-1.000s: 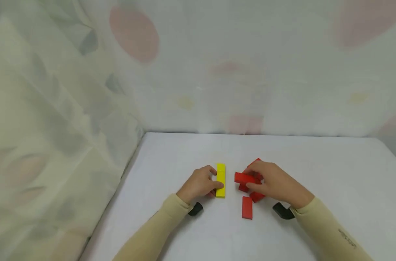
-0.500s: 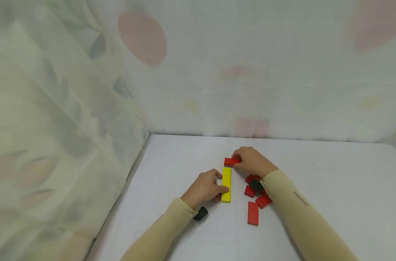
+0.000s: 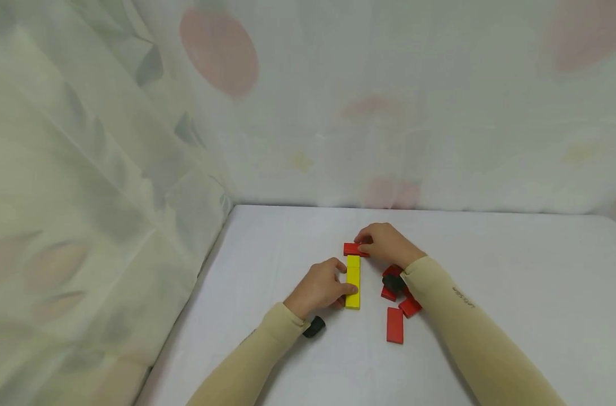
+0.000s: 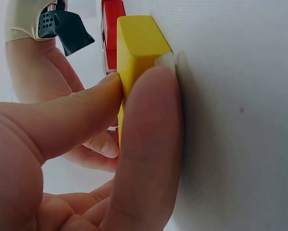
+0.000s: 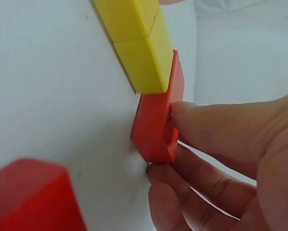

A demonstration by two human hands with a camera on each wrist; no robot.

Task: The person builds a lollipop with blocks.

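1. Head view. Left hand (image 3: 319, 287) pinching the yellow block row (image 3: 353, 281) near its close end, thumb on the right face, fingers on the left. Row of two yellow blocks end to end, lying flat on the white worktop (image 3: 515, 293), pointing away from the person. Right hand (image 3: 386, 243) pinching a red block (image 3: 353, 249) laid crosswise at the far end of the row, touching it or nearly so. Loose red blocks (image 3: 395, 325) just right of the row, partly under the right forearm. Patterned curtain (image 3: 110, 141) behind and to the left.

2. Left wrist view. Yellow block row (image 4: 136, 45) gripped between thumb (image 4: 71, 120) and a finger (image 4: 148, 144), fingertip pressed down against the worktop. Red block (image 4: 112, 29) visible beyond, with the right hand's wrist camera (image 4: 67, 29) above it.

3. Right wrist view. Red block (image 5: 158, 118) standing on its long edge, flat face against the end of the yellow block row (image 5: 139, 48); fingers (image 5: 220, 125) curled round its far side. Slight offset visible at the joint between the two yellow blocks. Another red block (image 5: 33, 197) blurred in the near corner.

4. Risk, as judged. Red block on edge: likely to topple on release if not square to the row. Push from the right hand could widen the yellow joint or skew the row should the left-hand pinch slacken. Right forearm close over the loose red blocks; a sweep back could scatter them.
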